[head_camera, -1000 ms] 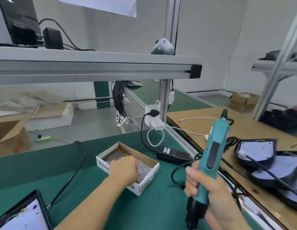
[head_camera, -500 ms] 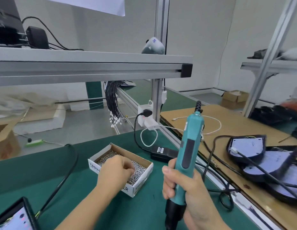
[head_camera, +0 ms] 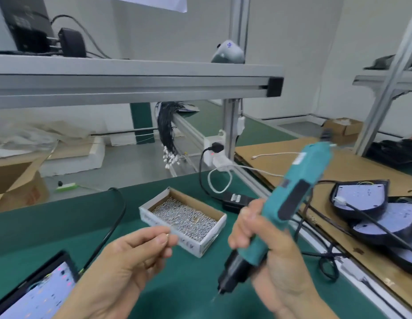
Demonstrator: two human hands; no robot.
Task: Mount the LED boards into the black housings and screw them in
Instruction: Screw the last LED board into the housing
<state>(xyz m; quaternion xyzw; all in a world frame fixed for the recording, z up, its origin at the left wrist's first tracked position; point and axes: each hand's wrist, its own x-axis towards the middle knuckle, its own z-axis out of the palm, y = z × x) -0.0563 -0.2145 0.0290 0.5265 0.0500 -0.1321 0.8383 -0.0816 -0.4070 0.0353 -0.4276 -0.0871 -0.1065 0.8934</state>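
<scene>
My right hand (head_camera: pixel 269 254) grips a teal electric screwdriver (head_camera: pixel 285 203), tilted with its black tip pointing down-left over the green mat. My left hand (head_camera: pixel 131 261) is palm up in front of the screw box (head_camera: pixel 209 240), fingers curled, pinching something small and shiny between thumb and forefinger, probably a screw (head_camera: pixel 167 236). The small cardboard box holds several silver screws. A black housing with an LED board (head_camera: pixel 39 293) lies at the bottom left corner. More black housings with boards (head_camera: pixel 359 196) are stacked on cardboard at the right.
A black power adapter (head_camera: pixel 237 200) and loops of cable (head_camera: pixel 324 261) lie between the screw box and the cardboard sheet (head_camera: pixel 338 164). An aluminium shelf (head_camera: pixel 131 84) spans overhead. A black cable (head_camera: pixel 112 224) runs across the mat toward the left housing.
My left hand has lifted out of the screw box and turned palm up toward me. The screwdriver has tilted, its top swinging right and its tip toward the left hand.
</scene>
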